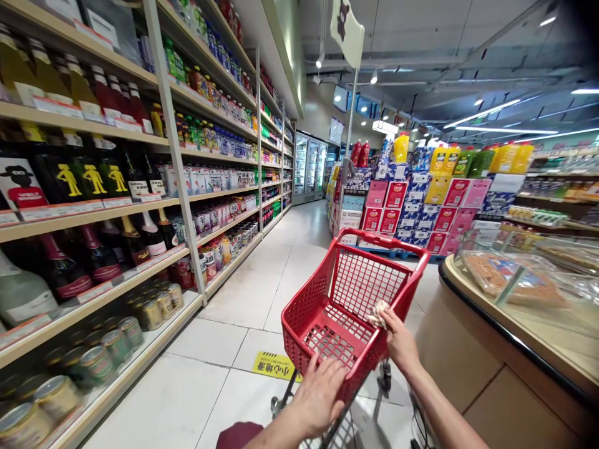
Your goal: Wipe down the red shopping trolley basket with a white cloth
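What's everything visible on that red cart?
The red cart has a plastic-looking latticed basket with a raised far bar, on a dark wheeled frame. It stands upright on pale tiles beside a counter. The left grip lies at its near end; the right grip holds a whitish wad against its right rim.

You had bright light from ceiling strips [482, 113] and spotlights [374, 77]; soft shadows lay on the floor [187, 399] beneath the cart [294, 337], the shelves [176, 149] leaned with wide-angle distortion, and the upper-right corner was dark.
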A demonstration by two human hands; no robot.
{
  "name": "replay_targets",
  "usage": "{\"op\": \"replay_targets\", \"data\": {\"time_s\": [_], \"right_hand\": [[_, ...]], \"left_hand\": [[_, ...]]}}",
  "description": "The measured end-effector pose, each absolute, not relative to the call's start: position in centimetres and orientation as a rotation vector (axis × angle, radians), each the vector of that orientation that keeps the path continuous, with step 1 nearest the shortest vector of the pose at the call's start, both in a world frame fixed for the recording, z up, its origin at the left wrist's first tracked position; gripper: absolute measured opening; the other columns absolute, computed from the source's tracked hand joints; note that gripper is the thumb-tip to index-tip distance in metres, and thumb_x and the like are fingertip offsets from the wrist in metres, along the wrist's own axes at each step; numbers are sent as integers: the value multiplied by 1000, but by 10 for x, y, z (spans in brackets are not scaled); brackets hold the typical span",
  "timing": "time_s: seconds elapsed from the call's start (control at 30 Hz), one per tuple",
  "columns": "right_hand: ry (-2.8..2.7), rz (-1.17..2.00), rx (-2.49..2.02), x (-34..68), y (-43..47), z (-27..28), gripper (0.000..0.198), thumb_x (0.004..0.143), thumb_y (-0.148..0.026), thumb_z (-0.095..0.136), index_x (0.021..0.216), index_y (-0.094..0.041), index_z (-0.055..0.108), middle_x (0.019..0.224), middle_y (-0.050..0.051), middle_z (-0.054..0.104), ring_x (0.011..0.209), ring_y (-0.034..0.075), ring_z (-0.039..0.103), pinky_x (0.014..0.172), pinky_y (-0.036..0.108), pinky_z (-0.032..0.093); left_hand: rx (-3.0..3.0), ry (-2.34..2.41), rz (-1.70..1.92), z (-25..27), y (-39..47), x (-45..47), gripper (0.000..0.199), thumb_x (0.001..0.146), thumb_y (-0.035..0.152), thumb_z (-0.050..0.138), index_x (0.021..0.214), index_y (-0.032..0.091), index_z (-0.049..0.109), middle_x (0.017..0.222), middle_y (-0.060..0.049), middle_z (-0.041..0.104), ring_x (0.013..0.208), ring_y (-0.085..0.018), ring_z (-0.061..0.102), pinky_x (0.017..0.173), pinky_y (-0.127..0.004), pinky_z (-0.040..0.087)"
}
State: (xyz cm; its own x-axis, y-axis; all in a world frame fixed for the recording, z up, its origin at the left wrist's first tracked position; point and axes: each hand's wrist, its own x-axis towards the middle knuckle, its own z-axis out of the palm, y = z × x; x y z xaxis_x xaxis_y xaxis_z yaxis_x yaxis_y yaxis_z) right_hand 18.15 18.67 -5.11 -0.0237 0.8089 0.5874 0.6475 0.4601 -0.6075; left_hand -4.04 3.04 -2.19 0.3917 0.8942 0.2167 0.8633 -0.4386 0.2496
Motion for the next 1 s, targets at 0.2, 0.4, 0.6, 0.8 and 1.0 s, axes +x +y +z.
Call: {"op": "replay_targets", "data": {"time_s": [0.2,0.4,0.6,0.8,1.0], "right_hand": [[-1837,222,-1294,202,130,-53,41,76,-19,36,109,-22,59,121,5,54,112,18,48,97,38,37],[-1848,139,-1244,165,84,-71,49,75,-9,31,114,-25,55,122,4,53,116,17,45,95,39,39],[-1903,-3,-1109,146,107,-69,43,75,-7,39,110,-25,59,117,6,57,113,19,47,94,41,38],[-1722,-41,-1255,172,115,-71,43,78,-6,34,109,-23,59,115,8,57,111,20,46,93,44,38],[-1862,-8,-1009,120,98,-73,39,83,-13,36,114,-28,55,123,5,50,116,19,41,93,38,40]], "left_hand": [[2400,2020,302,-19,62,-68,48,79,31,44,125,21,37,139,-8,33,132,-26,13,105,-54,8],[2431,1937,326,-32,67,-26,53,76,24,43,128,21,34,142,-6,26,133,-27,4,107,-49,13],[2372,1850,336,-27,69,-10,67,66,16,45,131,18,29,146,-6,14,132,-28,-6,107,-47,14],[2278,1787,342,-22,66,-18,76,59,13,47,132,14,27,147,-6,4,130,-27,-14,106,-44,20],[2270,1732,354,-19,64,-30,78,58,10,45,133,15,24,147,-4,2,130,-26,-15,104,-41,26]]}}
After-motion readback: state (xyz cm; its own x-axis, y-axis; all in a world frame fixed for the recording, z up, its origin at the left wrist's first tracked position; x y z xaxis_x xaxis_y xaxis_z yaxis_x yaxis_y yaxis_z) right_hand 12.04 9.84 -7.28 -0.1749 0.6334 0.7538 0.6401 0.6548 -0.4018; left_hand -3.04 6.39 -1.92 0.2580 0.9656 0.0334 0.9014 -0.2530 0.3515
